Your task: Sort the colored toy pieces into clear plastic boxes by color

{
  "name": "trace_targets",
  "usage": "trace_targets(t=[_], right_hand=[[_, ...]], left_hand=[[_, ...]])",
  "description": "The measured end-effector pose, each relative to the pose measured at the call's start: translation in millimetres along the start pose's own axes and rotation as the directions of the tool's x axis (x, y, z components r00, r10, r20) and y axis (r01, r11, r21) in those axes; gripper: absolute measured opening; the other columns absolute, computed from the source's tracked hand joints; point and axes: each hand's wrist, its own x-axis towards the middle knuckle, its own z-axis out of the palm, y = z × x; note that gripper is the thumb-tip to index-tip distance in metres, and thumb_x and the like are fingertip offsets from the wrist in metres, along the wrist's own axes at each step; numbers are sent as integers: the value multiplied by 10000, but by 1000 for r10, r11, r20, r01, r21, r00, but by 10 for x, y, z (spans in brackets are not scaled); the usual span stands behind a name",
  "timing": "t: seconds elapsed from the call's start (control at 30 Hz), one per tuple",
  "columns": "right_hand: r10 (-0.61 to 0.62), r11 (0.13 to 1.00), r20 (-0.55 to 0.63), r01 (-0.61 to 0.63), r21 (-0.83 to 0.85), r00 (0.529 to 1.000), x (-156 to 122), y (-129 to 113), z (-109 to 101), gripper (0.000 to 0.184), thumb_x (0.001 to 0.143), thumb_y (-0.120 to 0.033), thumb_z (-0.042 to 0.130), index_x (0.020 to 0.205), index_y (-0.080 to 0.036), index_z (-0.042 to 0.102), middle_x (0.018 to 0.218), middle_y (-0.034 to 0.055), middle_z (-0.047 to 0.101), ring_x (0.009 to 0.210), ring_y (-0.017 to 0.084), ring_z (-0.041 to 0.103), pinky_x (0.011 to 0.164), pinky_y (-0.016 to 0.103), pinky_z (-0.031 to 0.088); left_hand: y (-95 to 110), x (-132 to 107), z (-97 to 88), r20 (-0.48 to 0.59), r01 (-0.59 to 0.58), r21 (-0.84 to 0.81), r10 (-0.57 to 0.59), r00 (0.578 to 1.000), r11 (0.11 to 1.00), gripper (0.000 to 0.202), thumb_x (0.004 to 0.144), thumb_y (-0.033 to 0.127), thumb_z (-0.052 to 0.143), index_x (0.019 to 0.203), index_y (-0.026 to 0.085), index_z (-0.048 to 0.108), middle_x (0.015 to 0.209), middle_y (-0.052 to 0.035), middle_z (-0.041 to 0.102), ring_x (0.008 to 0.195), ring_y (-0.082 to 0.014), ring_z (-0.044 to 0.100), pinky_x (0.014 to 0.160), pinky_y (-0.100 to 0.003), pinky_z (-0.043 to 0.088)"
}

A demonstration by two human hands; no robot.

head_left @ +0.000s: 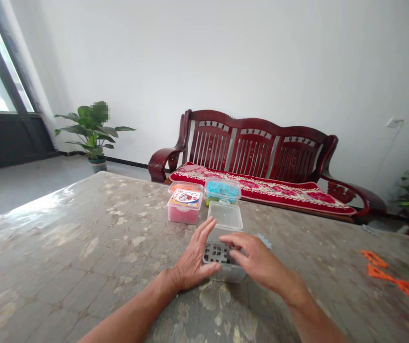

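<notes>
In the head view a clear plastic box point(230, 275) stands on the table in front of me, its hinged lid point(225, 215) folded back on the far side. Flat grey pieces point(218, 252) with square holes lie inside it. My left hand point(195, 259) is wrapped round the box's left side, thumb along the front rim and fingers stretched up the far side. Over the right part of the opening, my right hand point(257, 257) reaches in with fingers bent and somewhat apart, close to the grey pieces. I see nothing held in it; its fingertips partly cover the contents.
Behind are a labelled box of pink pieces point(184, 216), an orange-filled box point(177, 186) and a blue-filled box point(223, 189). A pale blue piece point(264, 240) lies beyond my right hand. Linked orange pieces point(383, 272) lie at right. A wooden bench point(250, 143) stands past the table.
</notes>
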Motion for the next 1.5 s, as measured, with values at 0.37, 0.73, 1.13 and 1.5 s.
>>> trace_targets(t=[0.37,0.73,1.13,1.5], right_hand=[[47,992,-3,-47,-120,999,78,-48,117,381,880,-115,515,1215,-214,669,1205,78,700,1148,223,591,1036,384,443],[74,997,-77,-77,-30,994,104,-64,160,446,737,-29,560,1109,-233,697,1057,37,722,1022,208,621,936,352,469],[162,987,-194,-156,49,967,74,141,-142,385,829,-169,550,1186,-233,681,1152,62,728,1073,230,661,1005,426,478],[477,813,-25,-452,-367,878,-327,646,-659,706,675,-331,746,1346,-181,585,1383,152,590,1258,332,549,1064,458,407]], left_hand=[[17,3,6,0,8,5,-8,1000,1000,938,861,734,484,1560,214,135,1609,-178,180,1487,-371,194,1207,-572,190],[31,11,3,-1,10,5,-10,1000,1000,924,864,739,470,1556,213,157,1610,-178,183,1492,-363,192,1209,-567,192],[42,18,-7,4,33,16,-33,999,999,926,860,749,463,1558,217,167,1615,-173,172,1489,-365,202,1203,-557,211],[61,-31,-25,9,-23,30,23,1000,999,529,950,575,472,1386,276,487,1623,-116,155,1472,-361,248,1164,-548,293]])
